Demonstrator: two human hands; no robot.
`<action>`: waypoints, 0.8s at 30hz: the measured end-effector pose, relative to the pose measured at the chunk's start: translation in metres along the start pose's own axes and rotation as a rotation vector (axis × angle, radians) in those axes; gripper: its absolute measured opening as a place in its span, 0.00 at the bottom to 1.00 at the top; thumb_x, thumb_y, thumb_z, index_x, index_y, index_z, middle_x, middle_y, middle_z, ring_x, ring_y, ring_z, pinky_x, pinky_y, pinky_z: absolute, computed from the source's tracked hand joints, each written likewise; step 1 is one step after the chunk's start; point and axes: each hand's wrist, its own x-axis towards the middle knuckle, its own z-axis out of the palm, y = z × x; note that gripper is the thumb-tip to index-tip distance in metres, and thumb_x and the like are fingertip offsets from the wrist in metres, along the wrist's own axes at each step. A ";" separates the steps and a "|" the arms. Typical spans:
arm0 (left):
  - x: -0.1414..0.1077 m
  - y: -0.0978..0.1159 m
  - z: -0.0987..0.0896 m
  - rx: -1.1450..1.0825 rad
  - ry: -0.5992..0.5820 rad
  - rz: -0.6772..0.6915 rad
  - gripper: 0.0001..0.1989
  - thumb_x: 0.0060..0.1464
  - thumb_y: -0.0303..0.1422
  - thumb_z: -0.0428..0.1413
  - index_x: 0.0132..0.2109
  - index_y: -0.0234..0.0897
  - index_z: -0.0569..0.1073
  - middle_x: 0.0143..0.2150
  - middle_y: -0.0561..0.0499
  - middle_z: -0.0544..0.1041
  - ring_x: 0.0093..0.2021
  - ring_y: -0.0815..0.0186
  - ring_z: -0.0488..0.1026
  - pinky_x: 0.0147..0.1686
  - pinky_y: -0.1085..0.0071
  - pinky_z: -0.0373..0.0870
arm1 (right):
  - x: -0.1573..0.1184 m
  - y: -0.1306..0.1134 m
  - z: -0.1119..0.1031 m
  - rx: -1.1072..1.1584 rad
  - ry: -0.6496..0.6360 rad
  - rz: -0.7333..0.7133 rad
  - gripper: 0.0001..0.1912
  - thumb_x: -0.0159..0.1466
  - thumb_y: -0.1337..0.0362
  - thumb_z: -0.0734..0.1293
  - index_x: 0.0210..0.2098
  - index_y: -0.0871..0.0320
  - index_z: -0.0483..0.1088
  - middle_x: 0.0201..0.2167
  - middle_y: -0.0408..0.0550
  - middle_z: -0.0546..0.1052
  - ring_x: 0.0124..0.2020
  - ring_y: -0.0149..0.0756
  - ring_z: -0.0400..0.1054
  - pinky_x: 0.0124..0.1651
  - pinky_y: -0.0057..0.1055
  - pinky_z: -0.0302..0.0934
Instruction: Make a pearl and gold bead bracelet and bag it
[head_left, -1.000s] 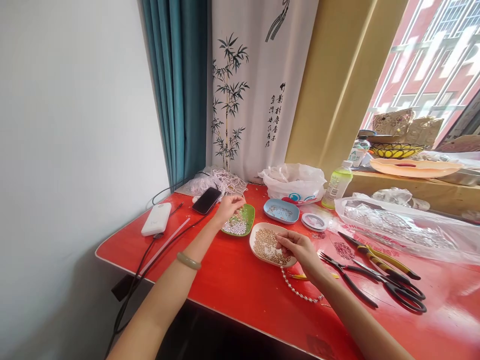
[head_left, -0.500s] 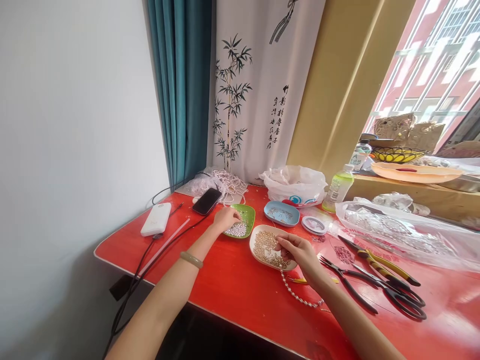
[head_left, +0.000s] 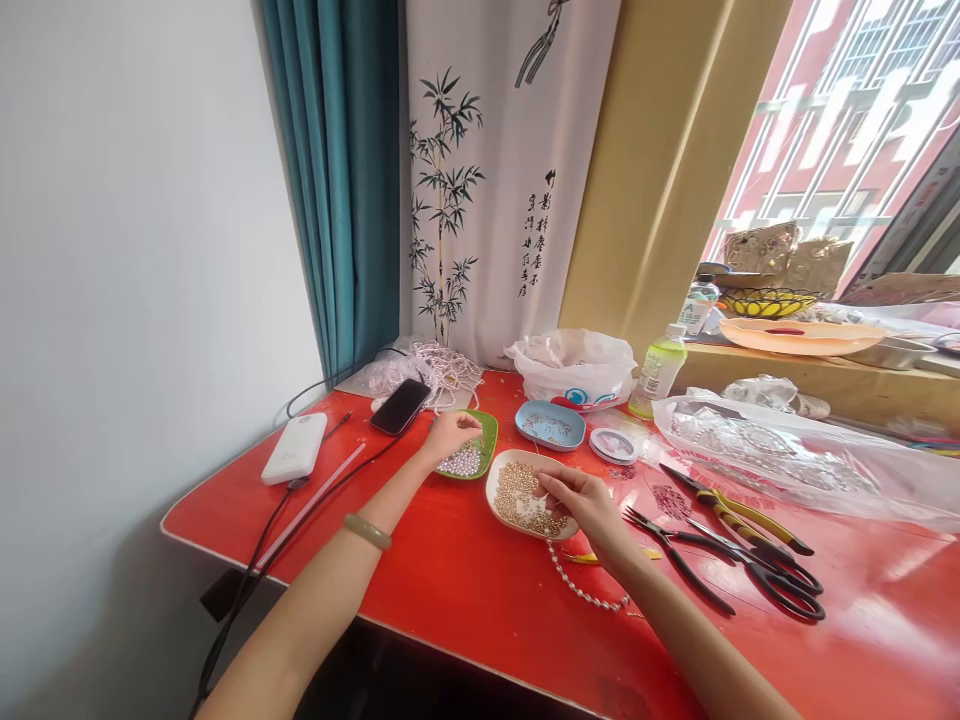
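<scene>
My left hand (head_left: 450, 437) is over the green dish (head_left: 491, 436), its fingers closed in a pinch. White pearl beads (head_left: 463, 459) lie in that dish below it; whatever the fingertips hold is too small to make out. My right hand (head_left: 576, 494) is pinched over the white dish (head_left: 492, 500), which holds gold beads (head_left: 514, 487). A strand of pearl beads (head_left: 577, 590) hangs from beneath my right hand, over the dish's front edge and onto the red table. Its upper end is hidden by the curled fingers, which appear to hold it.
Behind the dishes are a blue dish (head_left: 551, 440), a plastic bag (head_left: 574, 365) and a bottle (head_left: 660, 375). Pliers (head_left: 686, 565), yellow-handled pliers (head_left: 739, 515) and scissors (head_left: 772, 575) lie to the right. A phone (head_left: 401, 406) and white power bank (head_left: 295, 448) with cables are left.
The whole view has shifted, so things appear farther left. Both hands stay pinched over the same dishes, with the right hand's fingers slightly farther over the gold beads.
</scene>
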 end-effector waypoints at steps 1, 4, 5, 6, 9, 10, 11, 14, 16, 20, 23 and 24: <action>-0.002 0.003 0.004 -0.074 -0.028 0.003 0.09 0.40 0.33 0.57 0.31 0.32 0.72 0.31 0.47 0.74 0.32 0.67 0.69 0.33 0.72 0.64 | 0.000 0.000 0.000 0.004 0.003 -0.006 0.17 0.49 0.53 0.66 0.30 0.61 0.69 0.20 0.43 0.70 0.18 0.26 0.59 0.21 0.25 0.55; -0.012 0.012 0.016 -0.278 -0.128 -0.002 0.12 0.41 0.34 0.58 0.34 0.32 0.71 0.34 0.48 0.73 0.34 0.69 0.69 0.34 0.74 0.65 | 0.000 -0.002 0.001 0.012 0.005 -0.021 0.16 0.50 0.54 0.65 0.32 0.60 0.68 0.20 0.43 0.70 0.19 0.26 0.59 0.22 0.25 0.55; -0.016 0.014 0.019 -0.334 -0.160 -0.011 0.13 0.40 0.34 0.59 0.35 0.32 0.71 0.35 0.48 0.73 0.34 0.70 0.69 0.34 0.75 0.65 | -0.001 -0.003 0.001 0.012 0.004 -0.025 0.16 0.51 0.54 0.64 0.31 0.61 0.68 0.20 0.43 0.70 0.18 0.26 0.59 0.22 0.25 0.54; -0.020 0.016 0.022 -0.384 -0.191 -0.024 0.13 0.40 0.34 0.59 0.35 0.32 0.71 0.35 0.48 0.73 0.35 0.70 0.69 0.34 0.75 0.65 | -0.001 -0.004 0.001 0.010 0.002 -0.028 0.15 0.51 0.54 0.64 0.29 0.61 0.68 0.19 0.43 0.70 0.18 0.26 0.59 0.22 0.25 0.54; -0.028 0.022 0.029 -0.501 -0.276 -0.068 0.14 0.38 0.34 0.61 0.34 0.31 0.71 0.33 0.48 0.73 0.32 0.72 0.69 0.33 0.76 0.66 | -0.004 -0.008 0.002 -0.010 -0.007 -0.042 0.13 0.51 0.56 0.63 0.20 0.61 0.67 0.17 0.42 0.69 0.16 0.25 0.57 0.21 0.25 0.53; -0.030 0.024 0.031 -0.530 -0.301 -0.081 0.14 0.38 0.34 0.61 0.34 0.31 0.72 0.32 0.48 0.72 0.31 0.72 0.69 0.32 0.76 0.66 | -0.005 -0.009 0.002 -0.017 -0.011 -0.049 0.13 0.51 0.57 0.63 0.18 0.60 0.66 0.16 0.42 0.68 0.16 0.25 0.57 0.21 0.25 0.53; -0.032 0.025 0.033 -0.556 -0.322 -0.094 0.14 0.37 0.34 0.61 0.34 0.31 0.72 0.32 0.48 0.72 0.30 0.73 0.69 0.31 0.76 0.66 | -0.006 -0.009 0.002 -0.024 -0.013 -0.056 0.12 0.51 0.58 0.63 0.17 0.60 0.66 0.16 0.42 0.68 0.16 0.25 0.57 0.21 0.25 0.53; -0.036 0.029 0.036 -0.617 -0.357 -0.122 0.13 0.36 0.32 0.62 0.32 0.31 0.72 0.30 0.50 0.72 0.29 0.73 0.68 0.31 0.77 0.65 | -0.008 -0.010 0.003 -0.039 -0.013 -0.073 0.11 0.52 0.61 0.62 0.18 0.60 0.66 0.16 0.42 0.68 0.17 0.25 0.57 0.21 0.24 0.53; -0.038 0.032 0.037 -0.647 -0.363 -0.136 0.13 0.35 0.31 0.63 0.32 0.31 0.73 0.30 0.50 0.72 0.30 0.73 0.68 0.31 0.77 0.65 | -0.009 -0.010 0.003 -0.048 -0.015 -0.081 0.10 0.52 0.62 0.62 0.18 0.60 0.66 0.16 0.41 0.68 0.17 0.25 0.57 0.21 0.24 0.52; -0.041 0.034 0.038 -0.679 -0.378 -0.159 0.12 0.34 0.30 0.63 0.30 0.30 0.73 0.29 0.51 0.72 0.30 0.73 0.68 0.32 0.77 0.65 | -0.009 -0.009 0.003 -0.063 -0.029 -0.095 0.10 0.52 0.63 0.61 0.17 0.60 0.65 0.16 0.41 0.68 0.17 0.25 0.57 0.21 0.24 0.52; -0.042 0.034 0.040 -0.691 -0.387 -0.173 0.12 0.34 0.29 0.63 0.30 0.30 0.73 0.29 0.51 0.72 0.30 0.74 0.68 0.32 0.76 0.65 | -0.010 -0.011 0.004 -0.075 -0.034 -0.094 0.11 0.53 0.64 0.61 0.17 0.60 0.65 0.15 0.41 0.67 0.17 0.25 0.57 0.21 0.24 0.52; -0.042 0.033 0.040 -0.695 -0.389 -0.176 0.11 0.34 0.28 0.63 0.30 0.30 0.73 0.28 0.52 0.72 0.30 0.74 0.68 0.32 0.76 0.65 | -0.011 -0.011 0.004 -0.080 -0.035 -0.091 0.11 0.53 0.64 0.61 0.16 0.60 0.65 0.15 0.41 0.67 0.17 0.25 0.57 0.21 0.24 0.51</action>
